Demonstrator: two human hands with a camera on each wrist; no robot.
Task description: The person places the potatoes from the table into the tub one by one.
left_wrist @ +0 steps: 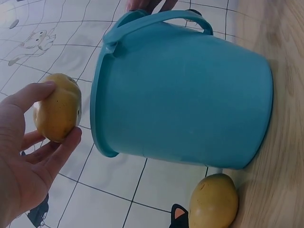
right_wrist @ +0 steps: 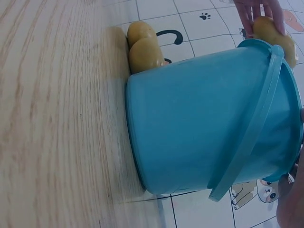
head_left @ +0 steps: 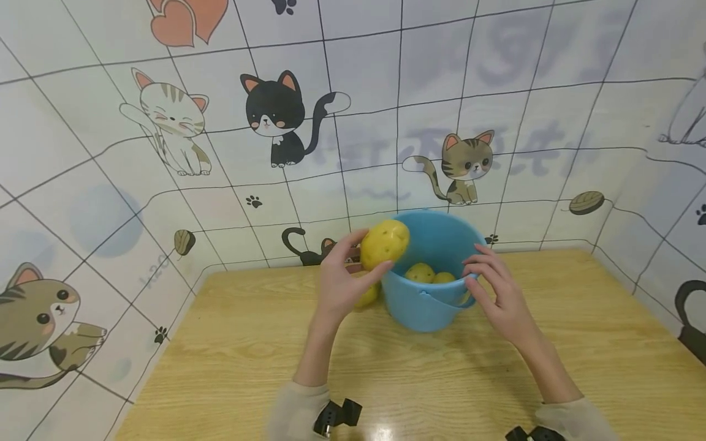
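My left hand (head_left: 343, 283) grips a yellow potato (head_left: 385, 245) between thumb and fingers, held up at the left rim of a blue bucket (head_left: 425, 309). The left wrist view shows this potato (left_wrist: 59, 108) beside the bucket's mouth, apart from the rim. My right hand (head_left: 499, 297) holds the bucket's right rim, fingers over the edge and thumb on the outer side. Inside the bucket lie potatoes, one (head_left: 420, 272) larger in view than the other (head_left: 444, 277). The bucket stands upright, its handle (head_left: 449, 301) hanging down in front.
Two more potatoes (right_wrist: 145, 56) rest on the wooden table (head_left: 248, 355) just left of the bucket, close to the back wall. Behind and on both sides rises a wall covering (head_left: 369, 153) with a grid and cartoon cats.
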